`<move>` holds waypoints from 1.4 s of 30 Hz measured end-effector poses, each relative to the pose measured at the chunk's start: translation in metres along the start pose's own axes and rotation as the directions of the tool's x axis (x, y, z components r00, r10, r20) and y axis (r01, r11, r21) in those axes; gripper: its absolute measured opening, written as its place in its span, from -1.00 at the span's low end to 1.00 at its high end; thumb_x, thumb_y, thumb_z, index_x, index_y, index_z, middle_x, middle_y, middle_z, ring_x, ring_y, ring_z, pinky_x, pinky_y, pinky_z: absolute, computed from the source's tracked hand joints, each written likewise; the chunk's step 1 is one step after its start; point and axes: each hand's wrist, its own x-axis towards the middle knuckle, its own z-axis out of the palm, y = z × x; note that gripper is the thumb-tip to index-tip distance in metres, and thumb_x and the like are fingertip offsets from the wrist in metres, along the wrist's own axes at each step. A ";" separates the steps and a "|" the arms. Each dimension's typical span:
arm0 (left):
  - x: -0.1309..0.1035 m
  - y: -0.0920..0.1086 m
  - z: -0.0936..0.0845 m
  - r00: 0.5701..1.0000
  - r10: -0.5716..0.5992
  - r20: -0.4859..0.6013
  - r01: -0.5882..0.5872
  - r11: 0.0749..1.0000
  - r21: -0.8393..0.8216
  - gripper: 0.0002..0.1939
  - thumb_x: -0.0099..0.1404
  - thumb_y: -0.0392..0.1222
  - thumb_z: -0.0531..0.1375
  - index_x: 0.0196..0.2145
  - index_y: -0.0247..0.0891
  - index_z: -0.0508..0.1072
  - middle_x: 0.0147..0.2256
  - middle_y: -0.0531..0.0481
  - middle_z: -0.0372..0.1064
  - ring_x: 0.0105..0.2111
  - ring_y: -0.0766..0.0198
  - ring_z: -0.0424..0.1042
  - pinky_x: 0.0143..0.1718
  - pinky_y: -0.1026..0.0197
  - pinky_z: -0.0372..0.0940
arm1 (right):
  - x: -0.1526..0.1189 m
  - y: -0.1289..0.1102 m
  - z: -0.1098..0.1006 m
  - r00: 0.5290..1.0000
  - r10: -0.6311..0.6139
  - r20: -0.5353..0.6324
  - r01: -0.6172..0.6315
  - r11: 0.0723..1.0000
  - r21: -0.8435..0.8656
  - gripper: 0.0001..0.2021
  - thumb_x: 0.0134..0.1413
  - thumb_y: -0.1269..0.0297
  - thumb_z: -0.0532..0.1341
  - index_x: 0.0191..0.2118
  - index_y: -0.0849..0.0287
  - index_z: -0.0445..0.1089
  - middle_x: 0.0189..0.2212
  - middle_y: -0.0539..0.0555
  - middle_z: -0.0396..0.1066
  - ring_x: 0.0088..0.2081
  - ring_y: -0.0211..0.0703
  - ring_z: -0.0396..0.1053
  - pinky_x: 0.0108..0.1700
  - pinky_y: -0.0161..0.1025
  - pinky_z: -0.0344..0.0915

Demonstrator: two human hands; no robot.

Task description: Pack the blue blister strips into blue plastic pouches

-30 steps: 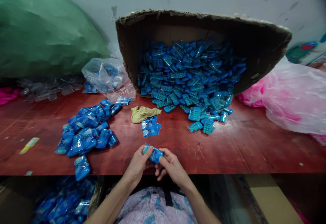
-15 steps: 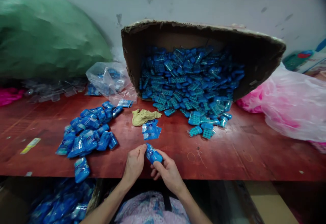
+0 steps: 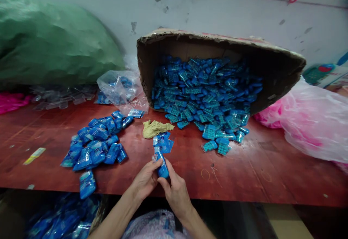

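Note:
Between my two hands, above the front of the red table (image 3: 233, 173), is a small blue packet (image 3: 163, 169) in shiny clear wrapping. My left hand (image 3: 146, 177) pinches its left side with thumb and fingers. Around its right side, the fingers and thumb of my right hand (image 3: 175, 186) are closed. Just beyond the packet lie flat blue printed cards (image 3: 162, 145), touching a crumpled yellowish cloth (image 3: 156, 128). To the left is a heap of blue wrapped packets (image 3: 95, 143), with a single packet (image 3: 87, 184) at the table's front edge.
A cardboard box (image 3: 143, 72) on its side spills many blue beaded packs (image 3: 206, 90). Behind the heap lie a clear bag (image 3: 118, 87) and a green sack (image 3: 54, 43). A pink-and-white plastic bag (image 3: 310, 119) lies right. Below the edge, more blue packets (image 3: 62, 217) fill a container.
The packet has turned more upright, and my left hand has shifted its grip along its side. My right hand's fingers have moved up its right side. The whole view has shifted slightly.

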 end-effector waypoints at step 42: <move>-0.006 -0.022 0.008 0.991 0.114 -0.075 -0.108 0.991 0.083 -0.72 -0.03 -0.04 0.25 -0.48 -0.31 0.32 -0.63 0.11 0.28 -0.67 0.41 0.23 -0.64 0.33 0.14 | 0.002 0.018 -0.004 0.941 0.319 0.110 -0.338 0.884 0.324 -0.47 -0.09 0.21 0.22 0.07 0.12 0.21 -0.65 -0.10 0.31 -0.67 -0.32 0.23 -0.58 -0.37 0.26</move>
